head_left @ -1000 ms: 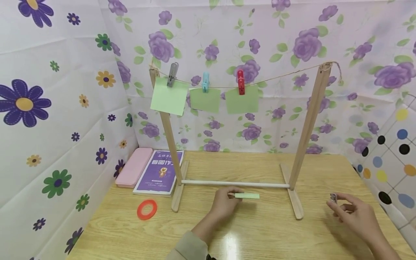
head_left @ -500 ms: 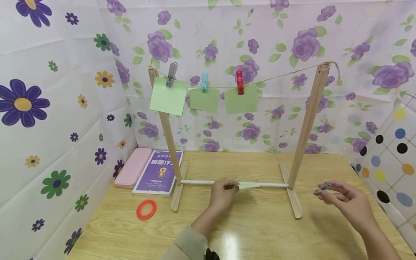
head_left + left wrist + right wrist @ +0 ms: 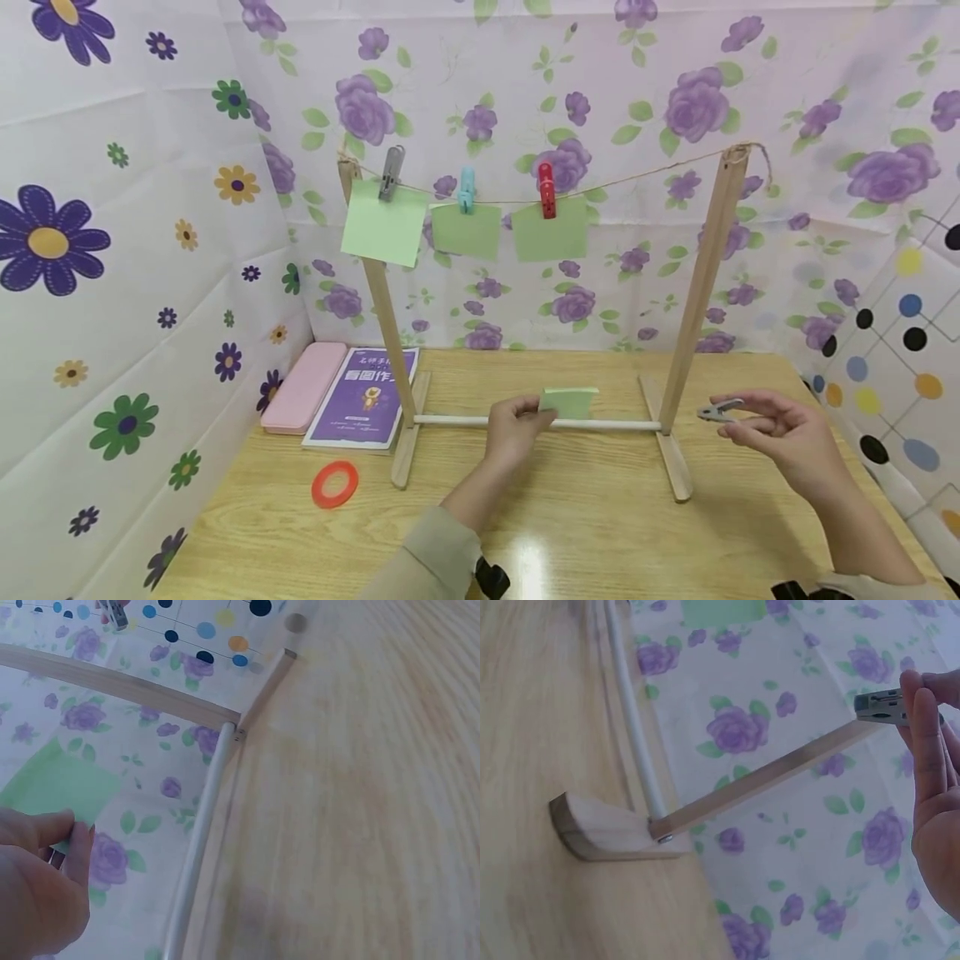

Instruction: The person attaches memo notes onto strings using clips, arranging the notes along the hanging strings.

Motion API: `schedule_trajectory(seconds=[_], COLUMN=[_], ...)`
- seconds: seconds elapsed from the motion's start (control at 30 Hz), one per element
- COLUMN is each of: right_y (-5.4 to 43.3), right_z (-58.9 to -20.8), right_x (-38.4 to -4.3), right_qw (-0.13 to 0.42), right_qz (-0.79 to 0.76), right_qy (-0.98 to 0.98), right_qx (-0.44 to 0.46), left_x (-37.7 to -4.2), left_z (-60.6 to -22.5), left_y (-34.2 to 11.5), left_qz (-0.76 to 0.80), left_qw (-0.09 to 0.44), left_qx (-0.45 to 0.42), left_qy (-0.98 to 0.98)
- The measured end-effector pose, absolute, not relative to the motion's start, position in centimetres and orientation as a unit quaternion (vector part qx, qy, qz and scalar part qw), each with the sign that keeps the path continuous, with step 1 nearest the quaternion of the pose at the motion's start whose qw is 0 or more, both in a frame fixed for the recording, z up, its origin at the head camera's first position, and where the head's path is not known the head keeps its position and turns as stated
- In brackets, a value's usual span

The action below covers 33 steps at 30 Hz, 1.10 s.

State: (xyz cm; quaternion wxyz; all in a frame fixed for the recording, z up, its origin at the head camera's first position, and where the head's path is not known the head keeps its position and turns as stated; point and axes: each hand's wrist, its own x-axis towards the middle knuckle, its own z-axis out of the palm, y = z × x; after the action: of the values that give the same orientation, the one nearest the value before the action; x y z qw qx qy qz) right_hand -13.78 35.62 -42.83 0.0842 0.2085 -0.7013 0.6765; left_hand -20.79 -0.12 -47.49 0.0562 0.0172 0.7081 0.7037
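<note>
My left hand [image 3: 516, 429] pinches a green sticky note [image 3: 572, 403] by its left side, in front of the stand's white crossbar [image 3: 457, 421]. The left wrist view shows that note [image 3: 64, 784] between thumb and fingers. Beside the stand's right post, my right hand [image 3: 787, 437] holds a grey clothespin [image 3: 720, 411], its tip pointing left. Above, a twine [image 3: 637, 173] runs between two wooden posts. Three green notes hang on it: one under a grey clothespin [image 3: 391, 173], one under a light blue clothespin [image 3: 467, 190], one under a red clothespin [image 3: 547, 190].
A pink case [image 3: 306, 387] and a purple book [image 3: 363, 398] lie at the table's back left. Nearer is an orange-red ring [image 3: 334, 484]. The stand's wooden feet [image 3: 675, 467] rest on the table, and flowered cloth [image 3: 480, 317] hangs behind.
My left hand has lifted its note from low over the table and tilted it upright. My right hand has moved left and up, and its clothespin has turned to point left.
</note>
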Motion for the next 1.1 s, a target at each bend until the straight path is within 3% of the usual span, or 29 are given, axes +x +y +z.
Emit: schedule_trajectory(seconds=[0.33, 0.47, 0.67, 1.1], right_y=[34.0, 33.1, 32.2, 28.6], right_z=[-38.8, -36.2, -31.8, -24.6], right_x=[-14.5, -15.4, -17.1, -18.5], right_qw=[0.211, 0.254, 0.297, 0.343], right_qz=[0.555, 0.555, 0.556, 0.428], right_qy=[-0.785, -0.749, -0.677, -0.765], right_qx=[0.176, 0.259, 0.379, 0.337], left_x=[-21.2, -21.4, -22.1, -22.9], left_z=[-45.3, -44.2, -42.8, -40.2], left_y=[0.6, 1.0, 1.7, 3.2], left_qz=[0.769, 0.760, 0.807, 0.855], left_qw=[0.079, 0.079, 0.084, 0.071], left_qx=[0.048, 0.034, 0.034, 0.027], left_qy=[0.633, 0.645, 0.583, 0.513])
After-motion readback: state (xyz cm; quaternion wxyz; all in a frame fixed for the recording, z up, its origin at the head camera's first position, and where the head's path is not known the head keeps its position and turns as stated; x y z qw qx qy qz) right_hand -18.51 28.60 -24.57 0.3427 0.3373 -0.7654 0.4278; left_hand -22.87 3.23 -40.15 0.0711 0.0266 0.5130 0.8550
